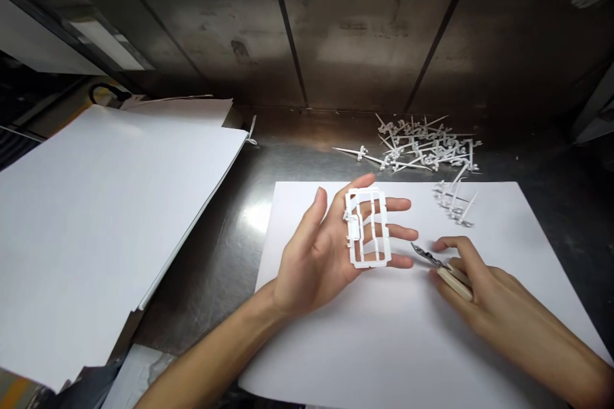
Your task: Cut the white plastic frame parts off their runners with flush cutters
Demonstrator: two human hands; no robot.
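A white plastic frame (385,230) with thin inner bars rests across the palm and fingers of my left hand (330,243). That hand is palm up with its fingers spread, and nothing grips the frame. To its right, my right hand (474,281) is closed round the pale handles of small nippers (453,281). Their metal jaws point up and left, just beyond the left fingertips. Both hands are above a large white sheet (384,345).
A tangled pile of thin white plastic pieces (426,144) lies on the metal table behind the sheet, and several more lie on its upper right part. White board or paper (119,204) covers the left side. A metal wall (336,25) stands behind.
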